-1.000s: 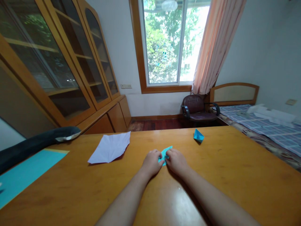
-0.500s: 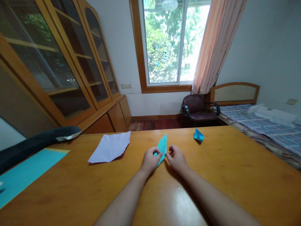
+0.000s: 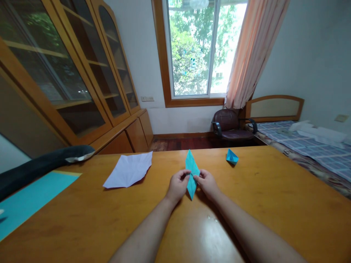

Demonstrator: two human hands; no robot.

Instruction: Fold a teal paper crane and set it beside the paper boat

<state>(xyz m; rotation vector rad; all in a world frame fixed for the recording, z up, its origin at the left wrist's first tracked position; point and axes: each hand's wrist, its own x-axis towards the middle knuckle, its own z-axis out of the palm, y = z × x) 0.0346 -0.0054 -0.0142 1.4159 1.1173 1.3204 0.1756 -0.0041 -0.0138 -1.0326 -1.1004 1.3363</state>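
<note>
A glossy orange-brown wooden bench (image 3: 274,197) fills the near half of the scene, its far edge running left to right. A creased white sheet of paper (image 3: 128,170) lies flat on it, left of the middle and toward the far edge. A small folded blue paper boat (image 3: 231,157) sits close to the far edge, right of the middle. A large turquoise sheet (image 3: 30,199) lies flat at the near left, running off the left side. A dark padded object (image 3: 41,168) rests along the far left edge, just beyond that sheet.
</note>
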